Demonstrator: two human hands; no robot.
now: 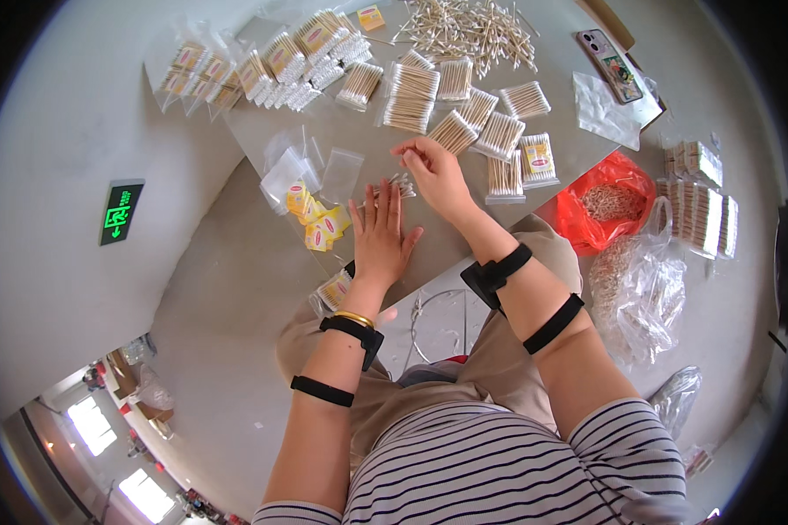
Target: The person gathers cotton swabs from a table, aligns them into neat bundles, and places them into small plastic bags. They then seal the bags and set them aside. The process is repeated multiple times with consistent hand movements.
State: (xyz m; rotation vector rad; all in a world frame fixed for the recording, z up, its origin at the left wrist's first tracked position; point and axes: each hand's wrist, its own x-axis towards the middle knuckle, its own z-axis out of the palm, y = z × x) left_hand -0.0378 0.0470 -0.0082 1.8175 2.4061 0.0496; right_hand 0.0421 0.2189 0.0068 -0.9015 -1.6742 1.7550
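Observation:
My left hand (380, 234) lies palm down on the grey table, fingers stretched out over a small bunch of cotton swabs (402, 185) that it partly covers. Just above and to the right, my right hand (439, 179) is held with its fingers curled in toward the thumb. Whatever they pinch, if anything, is too small to make out. Left of the hands are empty clear zip bags (341, 173) and yellow-and-white cards (321, 225). Beyond the right hand lie several filled cotton swab packs (453, 133). One pack (538, 160) shows a yellow card inside.
Loose cotton swabs (471, 33) are heaped at the far side. Bundled packs (282, 59) stand at the far left, a phone (608, 66) at the far right. Right of the table sit a red bag of swabs (573, 206), a clear bag (639, 293) and stacked packs (699, 214).

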